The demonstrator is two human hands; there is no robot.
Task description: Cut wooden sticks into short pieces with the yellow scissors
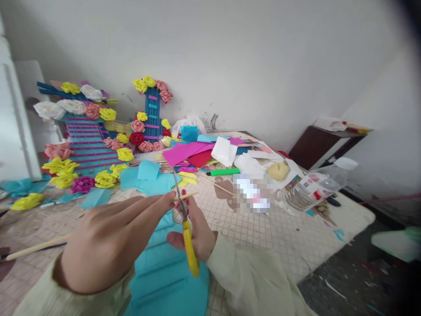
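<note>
Got turquoise paper (173, 278) below left hand (113, 237) and right hand (200, 229). Gripping yellow-handled scissors (188, 245) in the right, loosely curled; pinching wooden stick (190, 195) at the blades (177, 184) in the left, nearly straight-fingered. Seeing clear plastic bottle (305, 193) rightward of right hand, flower-trimmed panel (87, 139) beyond left.

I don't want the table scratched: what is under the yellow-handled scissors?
Under the yellow-handled scissors, a ridged blue piece shows on the grid-patterned tabletop. The left hand and right hand hide part of it, so what lies there cannot be seen.
</note>
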